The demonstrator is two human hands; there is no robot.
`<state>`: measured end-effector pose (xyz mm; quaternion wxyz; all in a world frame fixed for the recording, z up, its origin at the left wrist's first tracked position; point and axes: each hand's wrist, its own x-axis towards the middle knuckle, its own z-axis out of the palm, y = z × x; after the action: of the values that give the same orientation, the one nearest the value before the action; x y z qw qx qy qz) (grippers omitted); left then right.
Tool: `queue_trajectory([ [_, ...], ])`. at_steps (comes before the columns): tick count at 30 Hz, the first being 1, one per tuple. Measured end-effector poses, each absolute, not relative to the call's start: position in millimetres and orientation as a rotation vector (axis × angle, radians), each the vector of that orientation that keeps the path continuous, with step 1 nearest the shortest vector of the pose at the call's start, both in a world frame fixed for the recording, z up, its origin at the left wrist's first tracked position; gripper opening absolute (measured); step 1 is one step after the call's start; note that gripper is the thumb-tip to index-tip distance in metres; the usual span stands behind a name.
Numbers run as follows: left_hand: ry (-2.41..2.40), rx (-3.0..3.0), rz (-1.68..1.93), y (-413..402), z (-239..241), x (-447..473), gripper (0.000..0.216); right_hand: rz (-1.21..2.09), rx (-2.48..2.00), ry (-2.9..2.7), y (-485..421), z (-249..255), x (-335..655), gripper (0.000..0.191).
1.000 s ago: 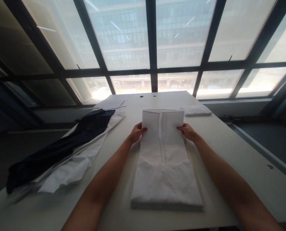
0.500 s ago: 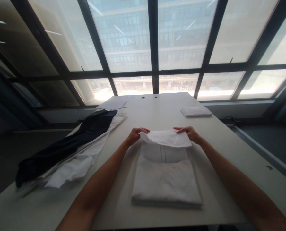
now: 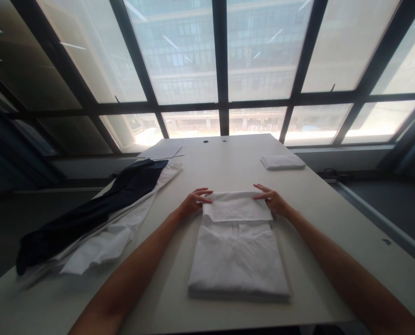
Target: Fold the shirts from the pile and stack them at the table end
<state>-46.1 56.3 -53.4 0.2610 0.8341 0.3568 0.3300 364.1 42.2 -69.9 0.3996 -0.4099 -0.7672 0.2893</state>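
Shirt (image 3: 237,251) under left hand (image 3: 193,202), right hand (image 3: 272,200); dark garment (image 3: 88,214), folded cloth (image 3: 282,161) aside.

The folded cloth (image 3: 238,251) I'm touching: plain white, no print. Left of it, a dark navy garment (image 3: 88,214) on a white garment (image 3: 105,244), both w/o pattern. Beyond it, to the right, a small folded stack (image 3: 282,161), also white. Table (image 3: 333,223) under it pale off-white; window frames (image 3: 221,65) behind it black.
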Motion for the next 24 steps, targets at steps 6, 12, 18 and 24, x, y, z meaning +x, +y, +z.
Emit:
queue_trajectory([
  [6,0.941,2.264,0.817,62,-62,-54,0.017,0.684,-1.007,-1.994,41,-77,368,0.03],
  [12,0.836,2.206,0.991,50,-56,-42,0.027,0.746,-0.979,-1.756,40,-78,361,0.049],
  [18,0.751,2.125,0.868,47,-57,-37,0.032,0.711,-1.067,-1.743,47,-82,360,0.035],
  [24,0.755,2.095,0.776,48,-56,-43,0.028,0.509,-1.184,-1.853,52,-87,359,0.028],
])
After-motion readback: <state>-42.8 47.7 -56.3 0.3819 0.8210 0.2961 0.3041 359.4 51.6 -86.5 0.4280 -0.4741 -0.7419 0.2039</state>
